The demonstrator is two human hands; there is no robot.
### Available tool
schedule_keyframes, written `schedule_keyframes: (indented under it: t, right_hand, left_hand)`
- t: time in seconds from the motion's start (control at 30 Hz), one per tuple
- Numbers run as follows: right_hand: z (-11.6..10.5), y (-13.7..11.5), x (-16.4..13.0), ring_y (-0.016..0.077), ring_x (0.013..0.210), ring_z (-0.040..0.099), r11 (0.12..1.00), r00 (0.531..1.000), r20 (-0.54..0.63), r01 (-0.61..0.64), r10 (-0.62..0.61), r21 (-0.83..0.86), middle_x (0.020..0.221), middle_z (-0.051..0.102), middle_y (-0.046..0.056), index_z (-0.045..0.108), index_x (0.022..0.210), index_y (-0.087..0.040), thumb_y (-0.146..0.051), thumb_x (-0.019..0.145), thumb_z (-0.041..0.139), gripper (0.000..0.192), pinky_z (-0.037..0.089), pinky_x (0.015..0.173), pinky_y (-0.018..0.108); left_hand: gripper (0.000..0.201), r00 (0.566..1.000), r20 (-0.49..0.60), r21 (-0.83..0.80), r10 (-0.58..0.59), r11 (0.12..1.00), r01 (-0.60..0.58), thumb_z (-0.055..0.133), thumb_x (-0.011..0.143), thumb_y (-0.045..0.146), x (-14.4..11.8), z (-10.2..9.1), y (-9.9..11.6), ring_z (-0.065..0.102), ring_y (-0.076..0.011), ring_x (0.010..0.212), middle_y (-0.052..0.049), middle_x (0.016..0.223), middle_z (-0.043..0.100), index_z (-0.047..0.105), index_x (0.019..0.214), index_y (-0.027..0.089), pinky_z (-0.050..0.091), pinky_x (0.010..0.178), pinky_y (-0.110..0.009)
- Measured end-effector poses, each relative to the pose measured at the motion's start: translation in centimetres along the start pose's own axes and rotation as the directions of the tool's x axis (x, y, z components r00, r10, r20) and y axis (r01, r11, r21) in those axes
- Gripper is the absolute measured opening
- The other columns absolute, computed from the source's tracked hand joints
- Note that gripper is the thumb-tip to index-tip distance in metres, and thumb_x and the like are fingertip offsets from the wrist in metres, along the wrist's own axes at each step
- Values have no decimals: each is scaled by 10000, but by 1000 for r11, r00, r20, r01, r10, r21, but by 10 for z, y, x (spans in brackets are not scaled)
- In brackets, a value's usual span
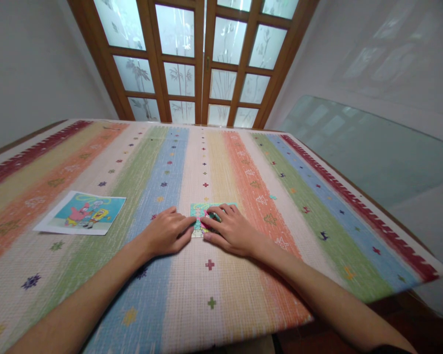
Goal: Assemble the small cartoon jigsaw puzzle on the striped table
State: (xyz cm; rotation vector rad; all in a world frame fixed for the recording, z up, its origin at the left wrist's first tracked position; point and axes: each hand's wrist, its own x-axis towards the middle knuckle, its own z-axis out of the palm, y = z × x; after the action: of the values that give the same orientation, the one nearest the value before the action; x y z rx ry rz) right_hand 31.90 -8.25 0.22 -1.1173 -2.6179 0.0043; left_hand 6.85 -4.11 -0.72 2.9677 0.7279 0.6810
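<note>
Striped cloth on the counter [317, 206] carries a small jigsaw [201, 212] mid-assembly, left hand [167, 232] and right hand [232, 230] pressing flat, grip released; next, a careful fit against the picture card [81, 213].

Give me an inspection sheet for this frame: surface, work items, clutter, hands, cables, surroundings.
Surface: table under a striped, multicoloured cloth.
Work items: small jigsaw lying flat at the centre, partly covered by both hands.
Clutter: cartoon picture lying flat, left of the hands, apart from them.
Hands: left hand palm down, fingertips on the jigsaw's left edge; right hand palm down, fingers spread on it. Neither grips anything.
Cables: nothing seen.
Surroundings: wooden door with frosted panes behind the table; glass sheet at right; plain walls.
</note>
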Motion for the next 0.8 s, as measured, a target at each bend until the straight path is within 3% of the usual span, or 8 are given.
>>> schedule_keyframes:
  t: [0.23,0.37,0.47,0.57,0.63,0.8]
  right_hand:
    - [-3,7,-1,279,1146,527,995,1000,-15,-4,5,104,1304,634,123,646,1311,-227,-451,1082,449,376,430,991,464]
    - [-13,44,-7,280,1141,563,991,995,-76,-61,70,118,1233,665,130,715,1154,-211,-322,1070,477,276,451,983,459]
    - [-27,85,-19,271,1002,610,981,979,-88,-178,185,80,1075,706,112,742,1012,-231,-275,1021,563,185,471,893,441]
    - [-41,121,-37,266,955,633,925,923,-74,-379,378,-9,1023,720,118,761,955,-220,-254,975,622,145,466,832,395]
    - [-49,136,-50,254,896,648,854,858,-8,-511,513,-97,983,726,126,780,984,-205,-239,947,643,146,460,785,360]
    - [-58,150,-70,259,932,678,739,743,75,-640,665,-211,1052,749,145,794,1030,-168,-84,870,625,248,455,791,334]
  left_hand:
    - [266,1000,-13,16,18,1000,-17,426,1009,233,0,0,-1,633,-191,581,-25,663,686,684,1030,168,435,682,-367]
    - [269,1000,-13,29,27,999,-26,418,1017,235,1,0,-1,631,-183,586,-20,673,685,678,1031,167,443,686,-365]
    - [269,999,-16,22,31,999,-31,417,1021,238,1,0,-1,628,-181,583,-13,667,678,676,1045,168,444,683,-365]
    - [265,1000,-13,20,25,999,-25,420,1021,241,0,0,-1,630,-180,591,-8,667,677,673,1065,175,443,681,-361]
    - [264,1000,-13,20,24,1000,-24,422,1019,239,0,0,-1,629,-181,592,-10,668,678,674,1065,175,444,681,-362]
    - [269,1000,-16,20,21,1000,-21,421,1020,240,0,0,-1,624,-180,595,-14,674,678,678,1062,172,454,692,-360]
